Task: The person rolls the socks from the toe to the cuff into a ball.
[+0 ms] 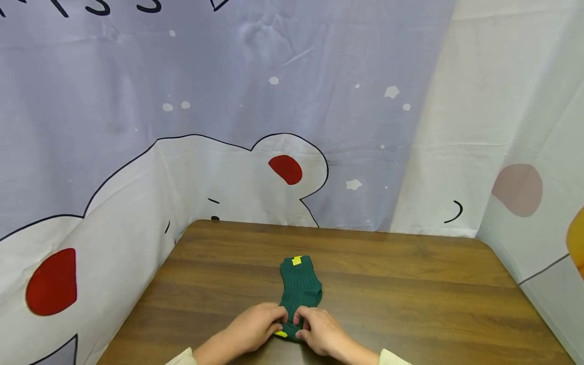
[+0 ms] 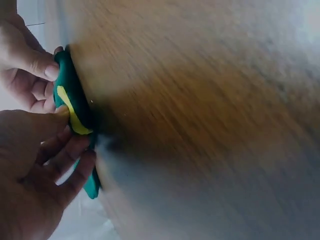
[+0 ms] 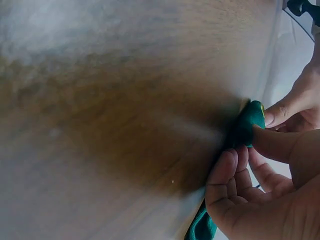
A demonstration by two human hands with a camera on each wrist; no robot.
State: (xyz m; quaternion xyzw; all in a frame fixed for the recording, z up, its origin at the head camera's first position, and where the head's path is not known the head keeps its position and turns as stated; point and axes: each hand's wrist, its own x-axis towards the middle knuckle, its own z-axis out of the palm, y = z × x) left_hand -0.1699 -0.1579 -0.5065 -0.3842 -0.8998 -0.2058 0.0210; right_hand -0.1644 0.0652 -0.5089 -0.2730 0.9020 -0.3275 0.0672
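A dark green ribbed sock (image 1: 299,289) lies lengthwise on the wooden table, with a yellow patch (image 1: 297,260) at its far end. Its near end is folded over into a thick roll (image 2: 75,95) that shows a second yellow patch (image 2: 72,112). My left hand (image 1: 260,324) pinches the left side of this fold between thumb and fingers. On the right side, my right hand (image 1: 321,329) grips the same fold, thumb (image 3: 272,142) on the near face. Both hands are close together, and their fingers hide part of the sock's middle.
The brown wood-grain table (image 1: 410,294) extends beyond the sock to the back and both sides. A printed cloth (image 1: 356,126) hangs along the table's back edge, and more cloth (image 1: 547,228) borders its right side.
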